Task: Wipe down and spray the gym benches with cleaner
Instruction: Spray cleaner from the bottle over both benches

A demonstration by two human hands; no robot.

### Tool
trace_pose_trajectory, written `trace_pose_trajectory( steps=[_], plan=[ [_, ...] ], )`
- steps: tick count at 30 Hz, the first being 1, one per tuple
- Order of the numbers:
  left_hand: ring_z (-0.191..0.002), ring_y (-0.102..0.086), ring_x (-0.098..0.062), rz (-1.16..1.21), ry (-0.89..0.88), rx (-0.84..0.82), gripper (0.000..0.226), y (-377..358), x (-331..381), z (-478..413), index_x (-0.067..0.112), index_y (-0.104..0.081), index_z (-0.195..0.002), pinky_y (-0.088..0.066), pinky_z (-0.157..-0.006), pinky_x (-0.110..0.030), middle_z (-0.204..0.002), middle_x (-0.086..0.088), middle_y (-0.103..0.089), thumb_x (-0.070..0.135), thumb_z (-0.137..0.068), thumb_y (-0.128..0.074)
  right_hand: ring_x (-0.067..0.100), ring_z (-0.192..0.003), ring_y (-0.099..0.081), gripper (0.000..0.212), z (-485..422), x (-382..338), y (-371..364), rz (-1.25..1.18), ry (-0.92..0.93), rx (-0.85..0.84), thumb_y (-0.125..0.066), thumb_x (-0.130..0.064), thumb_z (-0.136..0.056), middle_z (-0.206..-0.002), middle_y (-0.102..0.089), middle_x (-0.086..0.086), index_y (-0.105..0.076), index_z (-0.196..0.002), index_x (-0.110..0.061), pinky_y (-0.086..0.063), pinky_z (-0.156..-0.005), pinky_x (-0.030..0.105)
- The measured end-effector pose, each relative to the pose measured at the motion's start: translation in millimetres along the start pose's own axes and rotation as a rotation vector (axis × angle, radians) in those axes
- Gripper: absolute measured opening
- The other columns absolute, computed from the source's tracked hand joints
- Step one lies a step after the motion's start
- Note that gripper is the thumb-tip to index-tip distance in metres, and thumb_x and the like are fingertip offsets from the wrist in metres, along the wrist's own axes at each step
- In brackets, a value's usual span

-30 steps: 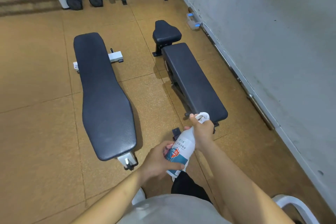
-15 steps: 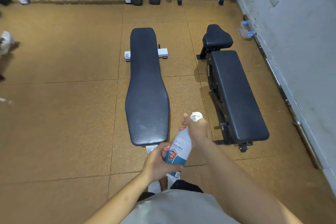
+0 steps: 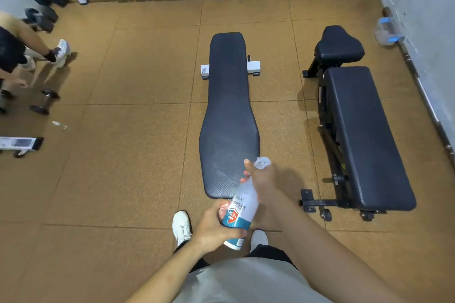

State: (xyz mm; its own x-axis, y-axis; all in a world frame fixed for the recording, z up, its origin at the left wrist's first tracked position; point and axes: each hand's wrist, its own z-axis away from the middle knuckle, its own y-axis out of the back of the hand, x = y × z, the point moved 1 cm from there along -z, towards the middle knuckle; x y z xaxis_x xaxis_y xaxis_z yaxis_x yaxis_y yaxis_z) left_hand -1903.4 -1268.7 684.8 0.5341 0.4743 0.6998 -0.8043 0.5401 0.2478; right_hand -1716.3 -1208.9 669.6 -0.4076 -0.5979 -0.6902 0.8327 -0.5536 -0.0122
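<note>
Now, step: spray flat bench (image 3: 230,115)
left hand (image 3: 213,226): wrapped round bottle (image 3: 240,206) base
right hand (image 3: 262,176): gripping nozzle; aim down, sweep evenly

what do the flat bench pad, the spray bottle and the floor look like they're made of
Flat bench pad: dark vinyl-like upholstery, matte, with a fine woven-looking texture.
Spray bottle: probably plastic, translucent white body with a glossy printed label, held by the left hand and right hand.
Floor: likely rubber or cork tiles, speckled tan, visible seams.

Right hand (image 3: 264,178) hides the spray bottle's (image 3: 242,206) nozzle.
</note>
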Motion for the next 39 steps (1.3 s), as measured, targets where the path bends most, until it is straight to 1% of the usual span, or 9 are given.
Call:
trace_pose_trajectory(
  steps=[4,10,14,19,23,27,31,36,39],
  plan=[
    [-0.095,-0.077,-0.014,-0.033,-0.013,-0.084,0.08,36.6,0.4,-21.8,0.026,-0.064,-0.112,-0.062,-0.091,-0.046,-0.101,0.007,-0.08,0.034,-0.041,-0.1,0.028,-0.065,-0.072,0.021,-4.6,-3.4,-22.7,-0.074,-0.007,0.03,-0.08,-0.019,-0.087,-0.086,-0.072,0.012,-0.063,-0.096,-0.009,-0.057,-0.06,0.032],
    [-0.1,-0.074,-0.006,-0.101,-0.109,-0.188,0.074,111.2,-13.0,-46.2,0.033,-0.063,-0.114,-0.062,-0.089,-0.034,-0.108,0.013,-0.076,0.036,-0.049,-0.099,0.027,-0.054,-0.065,0.024,5.1,-2.9,-88.5,-0.129,0.016,0.164,-0.074,-0.019,-0.092,-0.075,-0.067,0.016,-0.058,-0.078,-0.01,-0.054,-0.059,0.035],
    [-0.101,-0.073,-0.005,-0.119,-0.156,-0.274,0.07,169.8,-8.0,-64.7,0.033,-0.062,-0.115,-0.061,-0.085,-0.026,-0.11,0.012,-0.075,0.034,-0.055,-0.098,0.025,-0.052,-0.07,0.016,17.4,-20.6,-140.9,-0.171,0.032,0.246,-0.076,-0.012,-0.09,-0.082,-0.07,0.011,-0.061,-0.095,-0.011,-0.053,-0.048,0.029],
    [-0.106,-0.073,-0.011,-0.159,-0.157,-0.358,0.078,236.7,-17.7,-88.2,0.034,-0.062,-0.119,-0.063,-0.092,-0.04,-0.115,0.013,-0.074,0.042,-0.05,-0.096,0.021,-0.046,-0.068,0.014,27.3,-22.7,-203.4,-0.179,0.034,0.401,-0.074,-0.013,-0.092,-0.074,-0.069,0.011,-0.062,-0.089,-0.008,-0.054,-0.048,0.03],
    [-0.103,-0.07,-0.01,-0.279,-0.241,-0.396,0.071,276.3,-13.5,-100.3,0.035,-0.055,-0.12,-0.06,-0.092,-0.033,-0.114,0.015,-0.069,0.044,-0.06,-0.093,0.028,-0.059,-0.073,0.022,34.2,-26.5,-242.9,-0.143,0.003,0.455,-0.078,-0.025,-0.089,-0.081,-0.076,0.012,-0.064,-0.093,-0.009,-0.055,-0.055,0.03],
    [-0.094,-0.071,-0.004,-0.189,-0.239,-0.397,0.072,292.1,-8.5,-101.7,0.024,-0.058,-0.119,-0.059,-0.082,-0.028,-0.108,0.009,-0.072,0.03,-0.059,-0.097,0.021,-0.055,-0.071,0.022,31.1,-40.2,-259.9,-0.188,0.08,0.405,-0.079,-0.014,-0.088,-0.094,-0.073,0.013,-0.061,-0.101,-0.016,-0.054,-0.051,0.026],
    [-0.091,-0.073,-0.006,-0.118,-0.199,-0.371,0.077,307.4,-1.5,-120.9,0.023,-0.062,-0.114,-0.063,-0.086,-0.039,-0.102,0.005,-0.075,0.032,-0.047,-0.099,0.026,-0.077,-0.068,0.032,18.4,-54.2,-274.5,-0.198,0.182,0.249,-0.075,0.004,-0.086,-0.107,-0.068,0.016,-0.056,-0.108,-0.009,-0.06,-0.061,0.029],
    [-0.096,-0.074,-0.008,-0.249,-0.229,-0.365,0.08,330.3,26.2,-159.3,0.035,-0.06,-0.115,-0.063,-0.087,-0.041,-0.105,0.015,-0.074,0.054,-0.045,-0.093,0.02,-0.054,-0.069,0.019,-12.0,-74.9,-291.8,-0.213,0.13,0.368,-0.073,-0.006,-0.091,-0.082,-0.068,0.016,-0.057,-0.101,-0.01,-0.056,-0.053,0.029],
    [-0.092,-0.073,-0.005,-0.306,-0.244,-0.379,0.075,342.5,58.9,-192.8,0.036,-0.06,-0.112,-0.062,-0.087,-0.039,-0.102,0.016,-0.074,0.052,-0.046,-0.091,0.022,-0.055,-0.069,0.021,-43.1,-94.1,-297.6,-0.281,0.123,0.384,-0.072,-0.007,-0.092,-0.084,-0.069,0.019,-0.057,-0.105,-0.008,-0.057,-0.054,0.032]
  ],
)
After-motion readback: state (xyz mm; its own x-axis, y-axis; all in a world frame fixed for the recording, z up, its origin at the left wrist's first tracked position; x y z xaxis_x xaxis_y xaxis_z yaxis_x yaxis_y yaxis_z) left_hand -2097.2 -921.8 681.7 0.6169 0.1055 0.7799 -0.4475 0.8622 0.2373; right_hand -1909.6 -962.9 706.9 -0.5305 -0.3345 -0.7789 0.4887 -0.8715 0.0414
